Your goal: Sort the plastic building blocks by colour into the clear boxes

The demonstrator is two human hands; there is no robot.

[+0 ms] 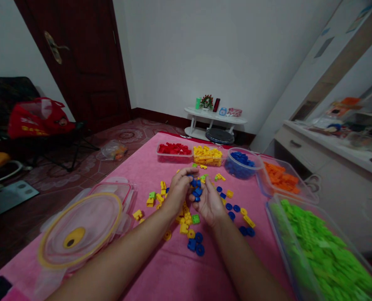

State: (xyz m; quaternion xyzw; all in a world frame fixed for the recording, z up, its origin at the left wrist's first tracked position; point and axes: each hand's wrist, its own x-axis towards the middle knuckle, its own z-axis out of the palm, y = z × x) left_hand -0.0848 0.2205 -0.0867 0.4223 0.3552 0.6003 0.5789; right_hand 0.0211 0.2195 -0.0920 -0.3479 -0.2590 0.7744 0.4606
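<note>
My left hand (pixel 177 188) and my right hand (pixel 210 200) meet over the middle of a pink cloth (pixel 173 267). The right hand lies palm up, cupped, with several small blue pieces (pixel 196 189) in it. The left hand's fingers are curled and pinch at those blue pieces from above. Under and around the hands lie loose yellow, blue and green pieces (pixel 190 228), scattered on the cloth.
Tubs at the cloth's far edge hold red pieces (pixel 174 151), yellow pieces (pixel 207 156) and blue pieces (pixel 242 163); orange pieces (pixel 279 177) and green pieces (pixel 323 246) fill tubs at right. Clear lids (pixel 82 228) are stacked at left. A white cabinet (pixel 336 167) stands right.
</note>
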